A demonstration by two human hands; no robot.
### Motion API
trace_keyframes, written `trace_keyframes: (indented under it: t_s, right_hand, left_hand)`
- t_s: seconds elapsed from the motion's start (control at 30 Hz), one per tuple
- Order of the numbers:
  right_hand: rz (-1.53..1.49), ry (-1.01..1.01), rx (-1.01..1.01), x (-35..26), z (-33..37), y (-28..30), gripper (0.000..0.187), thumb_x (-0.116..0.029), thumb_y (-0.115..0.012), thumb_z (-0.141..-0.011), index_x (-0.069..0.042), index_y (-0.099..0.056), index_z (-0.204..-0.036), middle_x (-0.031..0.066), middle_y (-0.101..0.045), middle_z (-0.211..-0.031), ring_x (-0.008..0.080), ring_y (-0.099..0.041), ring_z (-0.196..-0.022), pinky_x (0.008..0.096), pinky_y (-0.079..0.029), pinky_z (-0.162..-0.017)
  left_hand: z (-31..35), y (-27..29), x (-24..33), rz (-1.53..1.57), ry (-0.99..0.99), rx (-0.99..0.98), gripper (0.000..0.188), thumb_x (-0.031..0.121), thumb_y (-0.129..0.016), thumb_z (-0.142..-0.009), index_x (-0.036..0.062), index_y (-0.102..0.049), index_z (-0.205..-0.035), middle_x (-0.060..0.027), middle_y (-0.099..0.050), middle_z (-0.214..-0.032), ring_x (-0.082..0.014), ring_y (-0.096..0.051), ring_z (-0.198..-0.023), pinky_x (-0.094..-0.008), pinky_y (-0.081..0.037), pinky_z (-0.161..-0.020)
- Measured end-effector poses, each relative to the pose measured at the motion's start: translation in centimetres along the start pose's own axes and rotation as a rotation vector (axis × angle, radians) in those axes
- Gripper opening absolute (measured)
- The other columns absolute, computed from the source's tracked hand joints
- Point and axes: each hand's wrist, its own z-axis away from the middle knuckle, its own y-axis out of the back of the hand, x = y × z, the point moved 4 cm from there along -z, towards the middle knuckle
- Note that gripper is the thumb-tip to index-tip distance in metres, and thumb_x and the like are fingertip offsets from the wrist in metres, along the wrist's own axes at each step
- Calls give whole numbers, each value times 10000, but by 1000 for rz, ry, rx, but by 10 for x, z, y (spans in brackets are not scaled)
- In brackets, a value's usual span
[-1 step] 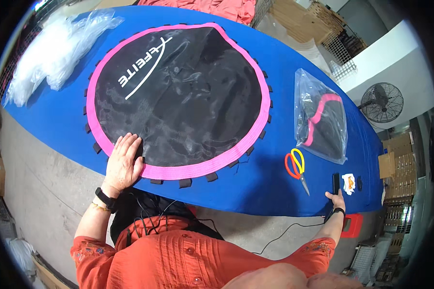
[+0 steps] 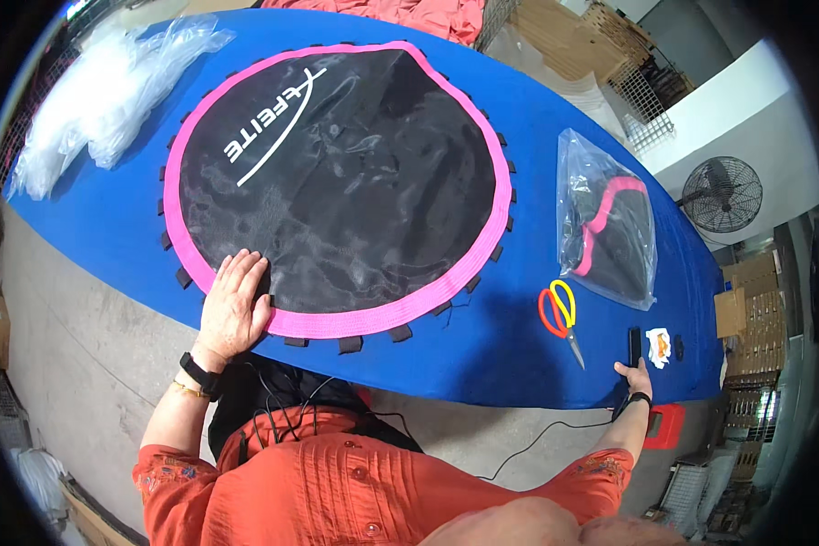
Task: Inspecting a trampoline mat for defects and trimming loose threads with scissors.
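A round black trampoline mat (image 2: 364, 200) with a pink border and short black loops round its edge lies flat on the blue-covered table (image 2: 482, 364). My left hand (image 2: 235, 305) rests on the mat's near left edge, fingers stretched out over the pink border and the black mesh. At the table's near right edge, my right hand (image 2: 635, 373) grips the lower end of a black rectangular object (image 2: 634, 344) that looks like a phone; some of its fingers are hidden. Beside that lies a small white and orange packet (image 2: 659, 348). Scissors (image 2: 561, 314) with red and yellow handles lie left of it.
A clear plastic bag (image 2: 610, 218) with a folded black and pink mat lies on the right of the table. Clear plastic bags (image 2: 109, 100) are heaped at the far left. Past the right edge stand a black fan (image 2: 721, 194) and cardboard boxes (image 2: 757, 318). A cable (image 2: 537, 441) hangs near me.
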Motion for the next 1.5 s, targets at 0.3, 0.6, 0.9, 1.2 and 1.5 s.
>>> trace_keyframes:
  t_s: [0.3,0.6,0.9,1.2,1.5]
  right_hand:
    - [245,-4,99,-1,-23,7,1400,-282,-1024,-706,-41,-117,-1744,234,-417,-1692,356,-487,-1507,505,-439,-1202]
    - [47,-106,-102,6,-19,-1,1561,-348,-1056,-666,-123,37,-1757,235,-402,-1703,347,-486,-1498,523,-427,-1201]
    - [1,102,87,6,9,-6,856,-410,-997,-744,161,-664,-1288,198,-750,-1154,266,-708,-975,444,-567,-867]
    - [89,142,194,-9,71,-22,710,-350,-895,-762,228,-709,-1131,242,-776,-1078,292,-753,-920,442,-577,-789]
    - [-282,152,239,11,124,15,407,-355,-860,-837,-22,-626,-829,50,-600,-696,163,-593,-578,336,-496,-518]
  left_hand:
    - [1,4,1,-15,6,7,603,207,-668,-907,0,-588,-1468,-208,-595,-1508,-393,-502,-1486,-527,-328,-1299]
    - [1,6,2,-37,13,8,604,200,-671,-894,9,-598,-1462,-201,-604,-1502,-393,-512,-1479,-525,-341,-1291]
    - [1,3,1,-19,0,26,589,199,-669,-900,8,-601,-1453,-200,-610,-1493,-392,-519,-1474,-529,-337,-1291]
    - [4,-1,-4,-4,-5,45,568,207,-666,-923,2,-601,-1449,-205,-608,-1496,-394,-509,-1484,-530,-334,-1289]
    - [3,-4,-10,31,-24,56,547,231,-682,-950,1,-607,-1440,-199,-608,-1501,-388,-508,-1485,-520,-331,-1291]
